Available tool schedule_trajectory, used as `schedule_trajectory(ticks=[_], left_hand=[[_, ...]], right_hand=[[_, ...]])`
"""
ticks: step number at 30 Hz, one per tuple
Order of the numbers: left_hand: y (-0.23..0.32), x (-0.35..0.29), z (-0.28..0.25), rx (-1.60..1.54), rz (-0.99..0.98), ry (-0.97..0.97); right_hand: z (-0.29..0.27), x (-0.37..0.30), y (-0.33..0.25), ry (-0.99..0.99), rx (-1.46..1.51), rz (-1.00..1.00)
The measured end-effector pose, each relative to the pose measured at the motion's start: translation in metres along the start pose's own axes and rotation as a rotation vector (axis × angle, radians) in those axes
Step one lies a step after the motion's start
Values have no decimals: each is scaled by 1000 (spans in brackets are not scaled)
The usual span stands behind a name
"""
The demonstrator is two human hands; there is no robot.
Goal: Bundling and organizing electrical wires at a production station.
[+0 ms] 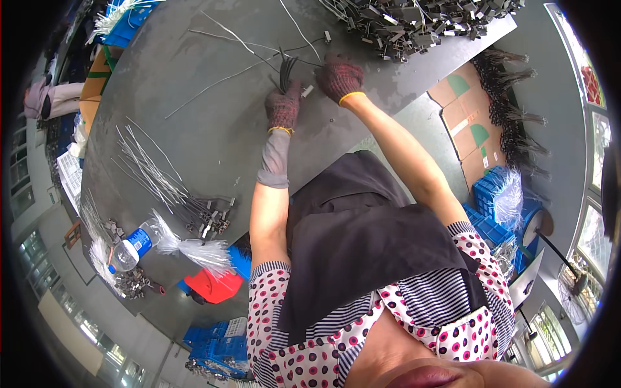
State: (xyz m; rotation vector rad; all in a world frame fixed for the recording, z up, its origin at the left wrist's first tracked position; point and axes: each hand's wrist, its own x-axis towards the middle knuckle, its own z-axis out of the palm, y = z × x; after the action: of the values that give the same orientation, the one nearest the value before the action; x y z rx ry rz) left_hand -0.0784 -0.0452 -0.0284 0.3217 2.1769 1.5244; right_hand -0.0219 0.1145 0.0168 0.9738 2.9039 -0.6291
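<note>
Both my hands wear dark red and grey knit gloves with yellow cuffs. My left hand [283, 108] is closed around the lower end of a looped black cable [288, 70] above the grey table. A small light-grey connector [307, 91] shows beside its fingers. To the right, my right hand [341, 79] has its fingers curled at a dark strand that runs over from the loop; the fingertips are partly hidden. Thin silvery wires [217, 84] spread over the table beyond my left hand. Another small connector [327, 37] lies just past my right hand.
A large heap of cables with dark connectors [414, 29] covers the table's far right. Wire bundles [187, 204] lie at the left, near a plastic bottle [134, 247] and a red object [217, 284]. Cardboard [469, 123] and blue crates [495, 200] stand to the right.
</note>
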Motion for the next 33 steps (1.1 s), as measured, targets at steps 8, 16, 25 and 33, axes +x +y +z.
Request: schedule_trajectory(ticks=[8,16,25,33], left_hand=[[27,-11,-28,-118,-351,125],[56,-47,70,-816,-463,-267],[27,-32,91,-1216,-374,-276],[50,-10,77,-1196,-428,-81]], right_hand=[[-20,-25,25,40,170,-48],[-40,-178,129,-395,846,157],[-35,-354,231,-442,663,556],[-40,-415,262,-305,740,507]])
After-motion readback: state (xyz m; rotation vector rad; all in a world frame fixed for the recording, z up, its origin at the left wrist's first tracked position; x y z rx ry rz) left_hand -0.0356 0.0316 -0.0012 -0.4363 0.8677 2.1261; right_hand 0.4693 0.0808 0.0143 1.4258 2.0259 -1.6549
